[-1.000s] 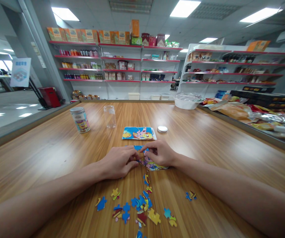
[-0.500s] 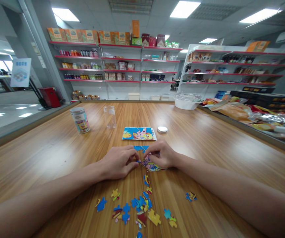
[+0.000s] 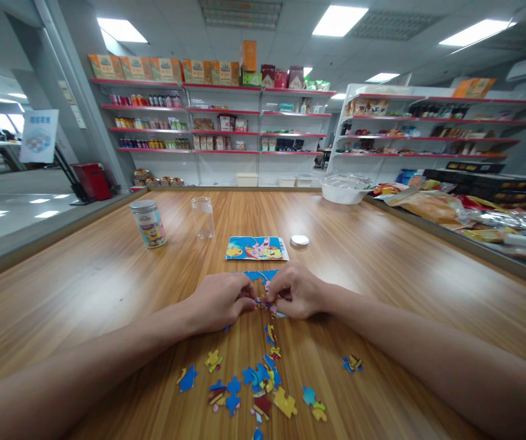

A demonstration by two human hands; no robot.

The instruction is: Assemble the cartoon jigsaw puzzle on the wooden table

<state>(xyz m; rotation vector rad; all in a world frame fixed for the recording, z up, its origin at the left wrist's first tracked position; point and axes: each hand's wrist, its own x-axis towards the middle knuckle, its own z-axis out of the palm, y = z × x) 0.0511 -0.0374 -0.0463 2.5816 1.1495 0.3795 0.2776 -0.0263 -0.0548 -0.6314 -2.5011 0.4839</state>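
Note:
A partly joined jigsaw puzzle (image 3: 256,275) lies on the table, much of it hidden behind my hands. My left hand (image 3: 223,298) is closed at its left side, thumb and fingertips pinching a small puzzle piece (image 3: 259,302). From the right, my right hand (image 3: 298,292) bends over the puzzle with its fingers closed on a piece at the same spot, close to the left fingertips. Nearer to me lie several loose puzzle pieces (image 3: 258,377), mostly blue and yellow. Just beyond the puzzle is a cartoon picture card (image 3: 256,249).
Behind the card, a round white lid (image 3: 300,241) lies to the right. A clear plastic jar (image 3: 203,218) and a cartoon-printed canister (image 3: 148,224) stand at the left. A white basin (image 3: 345,190) and snack packets (image 3: 446,208) are at the far right.
My right hand has shifted slightly toward me, its fingertips lower and closer to my left hand's. It now covers more of the puzzle's lower right. The left hand has barely moved.

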